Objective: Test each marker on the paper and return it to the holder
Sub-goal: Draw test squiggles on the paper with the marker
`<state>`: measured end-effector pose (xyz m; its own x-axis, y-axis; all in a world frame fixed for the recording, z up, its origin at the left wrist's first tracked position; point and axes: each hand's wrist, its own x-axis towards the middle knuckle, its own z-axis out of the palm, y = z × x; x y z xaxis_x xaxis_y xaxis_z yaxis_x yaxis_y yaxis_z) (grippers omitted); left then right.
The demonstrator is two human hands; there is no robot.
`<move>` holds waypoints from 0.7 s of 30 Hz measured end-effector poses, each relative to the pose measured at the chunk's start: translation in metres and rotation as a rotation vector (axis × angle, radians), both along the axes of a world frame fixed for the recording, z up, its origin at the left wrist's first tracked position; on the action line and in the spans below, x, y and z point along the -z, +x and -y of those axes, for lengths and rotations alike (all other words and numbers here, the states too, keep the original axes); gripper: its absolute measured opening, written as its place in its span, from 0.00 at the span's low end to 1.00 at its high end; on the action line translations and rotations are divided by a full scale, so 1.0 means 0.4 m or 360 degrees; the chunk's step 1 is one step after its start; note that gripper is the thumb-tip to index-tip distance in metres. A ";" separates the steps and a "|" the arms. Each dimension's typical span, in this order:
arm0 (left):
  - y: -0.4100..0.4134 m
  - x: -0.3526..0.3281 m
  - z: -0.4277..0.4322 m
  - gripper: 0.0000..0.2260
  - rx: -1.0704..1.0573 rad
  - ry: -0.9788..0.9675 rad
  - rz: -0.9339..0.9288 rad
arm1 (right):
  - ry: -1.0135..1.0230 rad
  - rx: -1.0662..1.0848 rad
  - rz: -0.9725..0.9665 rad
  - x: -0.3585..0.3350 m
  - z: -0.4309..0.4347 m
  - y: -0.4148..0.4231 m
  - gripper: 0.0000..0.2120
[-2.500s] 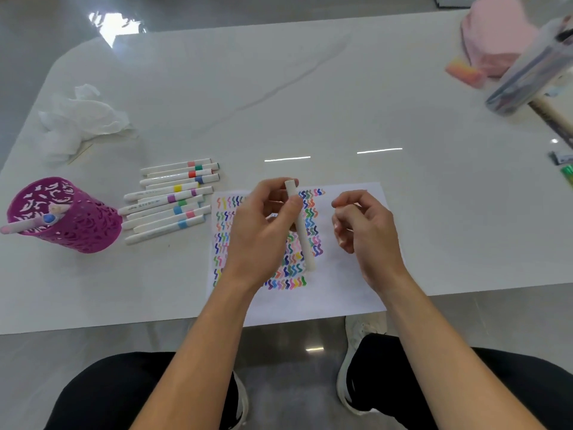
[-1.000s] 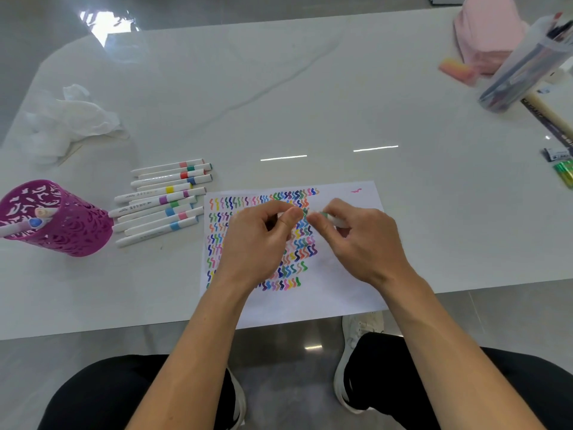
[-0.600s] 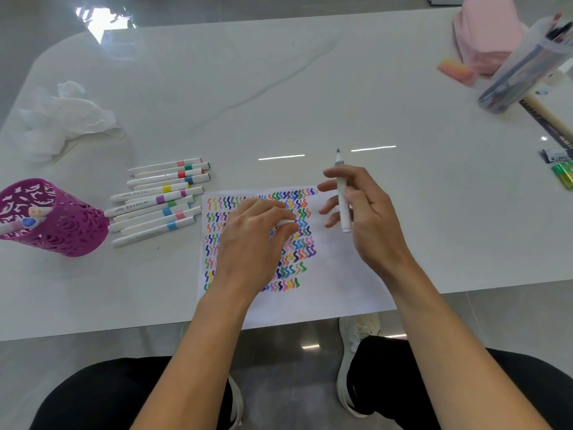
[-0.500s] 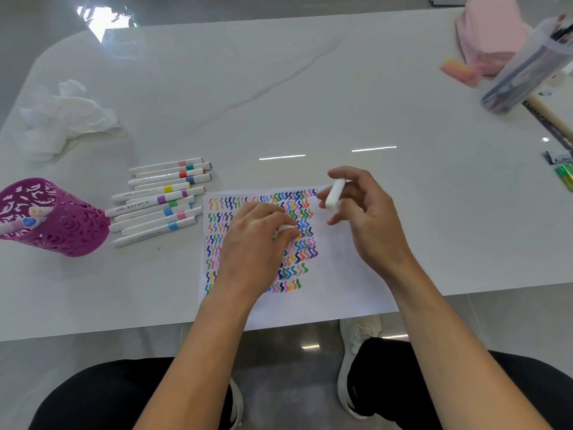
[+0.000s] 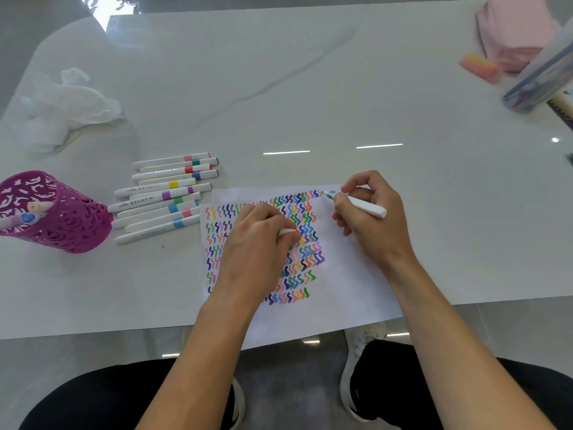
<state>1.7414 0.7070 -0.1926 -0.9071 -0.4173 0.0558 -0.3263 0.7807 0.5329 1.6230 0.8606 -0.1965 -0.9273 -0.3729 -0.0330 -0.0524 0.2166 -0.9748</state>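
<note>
A white paper (image 5: 347, 283) covered in rows of coloured squiggles lies at the table's near edge. My right hand (image 5: 372, 218) grips a white marker (image 5: 361, 204) with its tip touching the paper's top edge, at the end of the top squiggle row. My left hand (image 5: 257, 246) rests on the paper, fingers closed around the white marker cap (image 5: 286, 231). Several capped white markers (image 5: 167, 197) lie in a row left of the paper. A magenta cut-out holder (image 5: 59, 218) stands at far left, with two markers in it.
Crumpled white tissue (image 5: 68, 103) lies at the back left. At the far right are a pink cloth (image 5: 514, 35), a pink-orange eraser (image 5: 479, 68) and a tilted clear pen case (image 5: 539, 79). My knees and shoes show below the table edge.
The two hands pulled the cap off the marker. My right hand turned the marker over and brought its tip down onto the paper's top edge. My left hand settled on the paper with the cap.
</note>
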 end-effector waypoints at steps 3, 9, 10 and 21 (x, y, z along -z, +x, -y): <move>-0.002 0.000 -0.001 0.08 0.0005 -0.0002 -0.0011 | -0.0054 0.0050 0.0003 0.002 0.008 0.000 0.06; -0.005 0.000 0.008 0.07 0.0035 0.0005 -0.0020 | -0.0021 0.0123 0.0045 0.016 0.014 0.002 0.06; -0.006 0.000 0.010 0.07 0.0040 0.0007 -0.0019 | -0.0014 0.0140 0.0042 0.019 0.015 0.003 0.06; -0.011 0.000 0.007 0.08 0.0009 0.0028 -0.0036 | 0.0030 0.0140 -0.0007 0.023 0.018 0.000 0.07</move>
